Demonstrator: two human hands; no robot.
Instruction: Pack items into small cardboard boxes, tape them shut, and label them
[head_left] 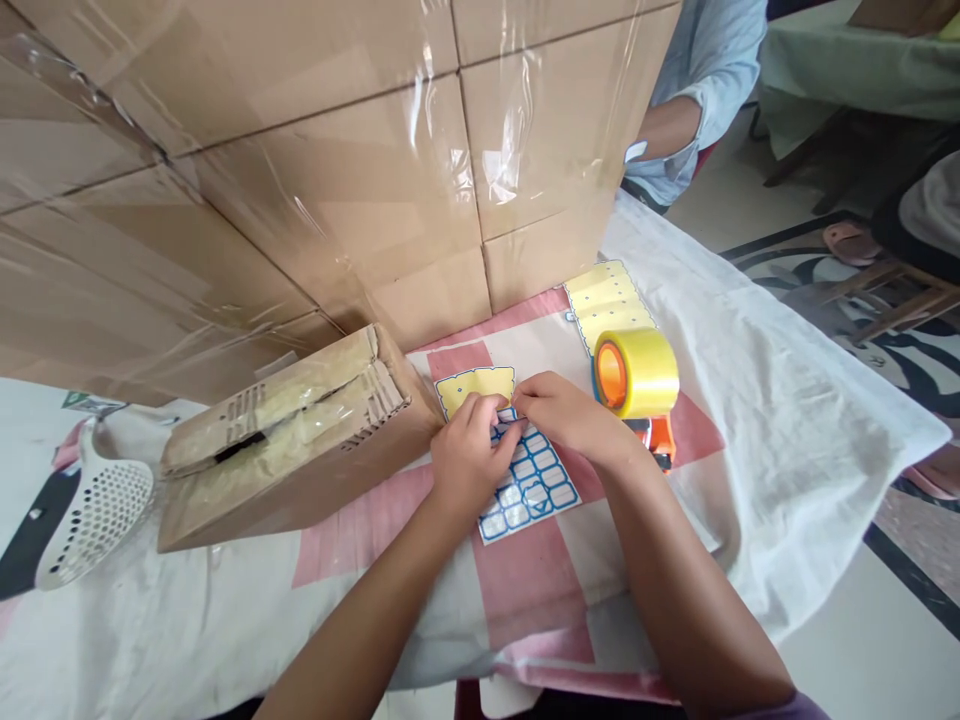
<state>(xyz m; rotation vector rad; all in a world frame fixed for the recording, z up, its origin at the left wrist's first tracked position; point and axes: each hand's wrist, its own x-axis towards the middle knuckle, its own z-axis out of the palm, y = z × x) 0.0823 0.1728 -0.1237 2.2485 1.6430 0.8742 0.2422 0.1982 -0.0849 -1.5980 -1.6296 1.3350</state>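
A white label sheet (pixel 529 482) printed with rows of blue-framed labels lies on the tablecloth under my hands. My left hand (pixel 471 450) is closed, thumb and forefinger pinching at the sheet's upper edge. My right hand (pixel 570 415) is closed in a pinch at that same edge, its fingertips almost meeting the left ones. A bit of blue and white shows between the fingertips, too covered to tell whether it is one loose label. Just beyond them lies a yellow scallop-edged paper (pixel 484 382), partly hidden by my left hand.
A tape dispenser with a yellow roll (pixel 649 372) stands right of my right hand, by another yellow paper (pixel 609 300). A taped carton (pixel 300 440) sits left. Stacked wrapped cartons (pixel 337 160) rise behind. A white perforated basket (pixel 105 510) lies far left. Another person's arm (pixel 671 125) shows at upper right.
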